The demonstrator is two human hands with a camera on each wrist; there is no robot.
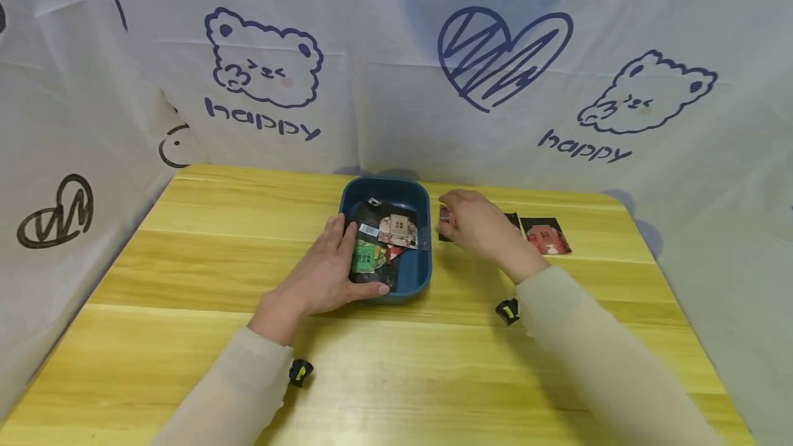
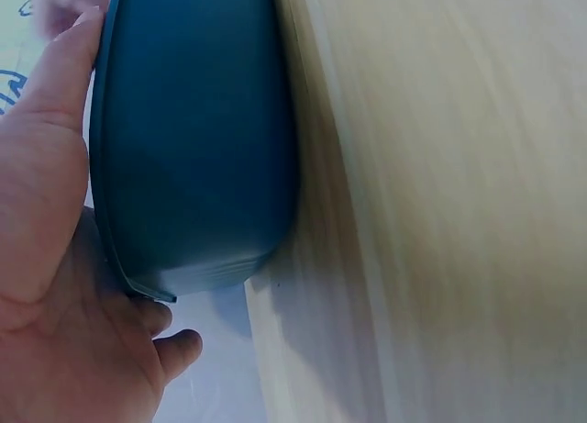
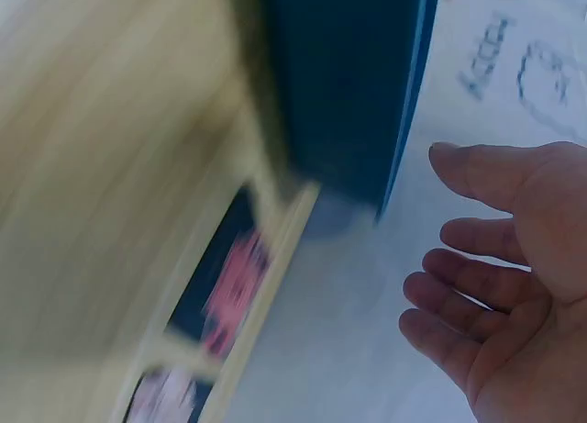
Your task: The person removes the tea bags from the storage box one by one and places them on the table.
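My left hand (image 1: 322,270) rests on the left rim of a deep blue plastic bin (image 1: 423,281), with its thumb along the near rim. Inside the bin lie several flat black packets with printed pictures, among them a green one (image 1: 365,258) and a pinkish one (image 1: 399,229). My right hand (image 1: 480,226) hovers just right of the bin, over a purple-printed packet (image 1: 446,215) that it partly hides. In the right wrist view its loosely bent fingers hold nothing. A red-printed packet (image 1: 545,237) lies further right; another beside it is mostly hidden behind the hand.
The bin stands near the back edge of a yellow wood-grain table (image 1: 396,377). Behind it hangs a white cloth (image 1: 384,74) with drawn bears and hearts. A small black and yellow piece shows at each wrist.
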